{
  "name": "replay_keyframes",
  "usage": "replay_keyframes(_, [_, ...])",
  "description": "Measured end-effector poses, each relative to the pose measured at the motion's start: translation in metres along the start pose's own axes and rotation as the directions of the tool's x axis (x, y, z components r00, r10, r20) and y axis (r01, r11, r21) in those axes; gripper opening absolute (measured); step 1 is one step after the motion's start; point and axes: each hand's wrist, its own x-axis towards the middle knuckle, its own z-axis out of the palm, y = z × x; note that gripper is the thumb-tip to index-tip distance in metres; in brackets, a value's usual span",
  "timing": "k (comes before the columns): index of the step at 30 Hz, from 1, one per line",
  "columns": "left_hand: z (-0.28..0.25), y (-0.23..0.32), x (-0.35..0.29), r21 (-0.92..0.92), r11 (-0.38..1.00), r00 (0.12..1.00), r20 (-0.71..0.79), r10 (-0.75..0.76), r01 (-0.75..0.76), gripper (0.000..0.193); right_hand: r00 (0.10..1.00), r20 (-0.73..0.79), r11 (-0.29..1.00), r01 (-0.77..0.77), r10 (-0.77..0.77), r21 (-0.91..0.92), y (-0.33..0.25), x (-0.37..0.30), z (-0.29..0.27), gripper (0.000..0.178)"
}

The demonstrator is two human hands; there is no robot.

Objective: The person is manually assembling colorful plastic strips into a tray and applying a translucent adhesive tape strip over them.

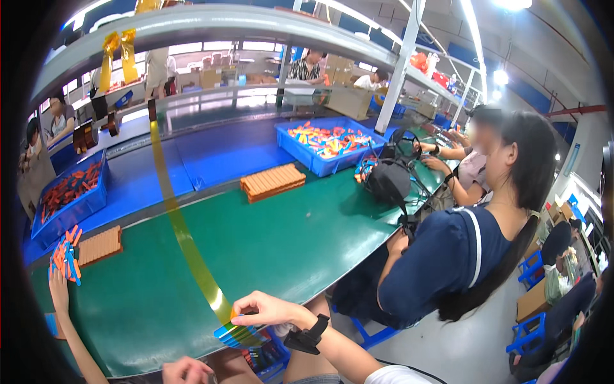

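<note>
My right hand (272,310), with a black band on its wrist, is above the table's near edge. Its thumb and fingers are pinched on a small orange piece (235,315). Just beneath lie several blue strips (231,336), side by side like a fan; whether the hand also touches them I cannot tell. At the lower edge my left hand (185,371) shows only in part, blurred, with fingers bent, over my lap. What it may hold is hidden. A yellow see-through tape strip (180,232) runs across the green tabletop (256,233) to the blue strips.
Brown ribbed blocks (273,182) (100,246) stand on the table. Blue bins hold orange-and-blue pieces (329,139) and red ones (70,189). A co-worker's hand (58,281) touches an orange-and-blue pile at left. Another co-worker (441,249) sits close at right, beside a black headgear (388,179).
</note>
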Motion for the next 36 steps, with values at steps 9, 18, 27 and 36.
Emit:
replay_keyframes(9, [-0.020,-0.033,0.021,0.173,0.985,0.869,-0.483,0.107,-0.025,0.023,0.995,-0.050,0.976,-0.096,0.088,-0.197,0.002,-0.008,0.002,0.019])
replay_keyframes(18, [-0.023,-0.038,0.015,0.106,0.994,0.824,-0.565,0.047,0.016,0.026,0.980,-0.029,0.976,-0.199,0.197,-0.094,-0.020,-0.006,0.008,0.014])
replay_keyframes(27, [-0.030,-0.044,0.016,0.062,0.990,0.851,-0.519,-0.078,0.129,0.023,0.988,-0.058,0.965,-0.151,0.142,-0.213,0.001,-0.010,-0.002,0.010])
replay_keyframes(36, [-0.017,-0.050,0.020,0.028,0.998,0.762,-0.647,-0.028,0.061,0.028,0.990,-0.081,0.957,-0.132,0.115,-0.258,0.002,-0.012,0.001,0.008])
